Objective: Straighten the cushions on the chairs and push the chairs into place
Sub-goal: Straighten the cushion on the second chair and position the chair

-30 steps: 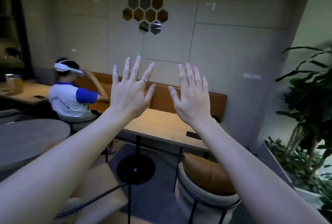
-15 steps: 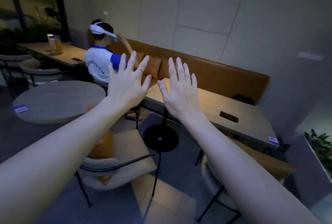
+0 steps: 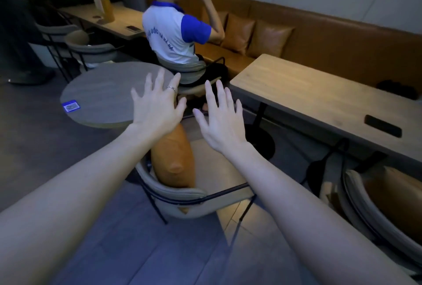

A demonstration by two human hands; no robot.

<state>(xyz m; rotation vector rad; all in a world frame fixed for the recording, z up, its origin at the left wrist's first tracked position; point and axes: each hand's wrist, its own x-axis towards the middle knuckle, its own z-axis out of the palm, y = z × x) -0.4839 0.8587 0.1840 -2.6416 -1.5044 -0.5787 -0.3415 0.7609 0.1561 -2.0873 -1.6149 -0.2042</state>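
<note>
A beige chair (image 3: 175, 193) with a black metal frame stands below my arms, pulled away from the tables. An orange cushion (image 3: 173, 161) leans upright against its backrest, tilted to one side. My left hand (image 3: 157, 106) hovers above the cushion with fingers spread, holding nothing. My right hand (image 3: 219, 120) is also held out flat and empty, over the chair's seat. A second beige chair (image 3: 374, 211) with an orange cushion (image 3: 395, 195) sits at the right, by the long wooden table (image 3: 319, 95).
A round grey table (image 3: 109, 95) with a blue sticker stands left of the chair. A person in a white and blue shirt (image 3: 173, 33) sits beyond it. An orange bench (image 3: 319, 33) with cushions runs along the wall. A dark phone (image 3: 383, 126) lies on the long table.
My view has tilted down and to the left, so the near chair and its cushion now lie under my hands. Both hands stay spread and empty.
</note>
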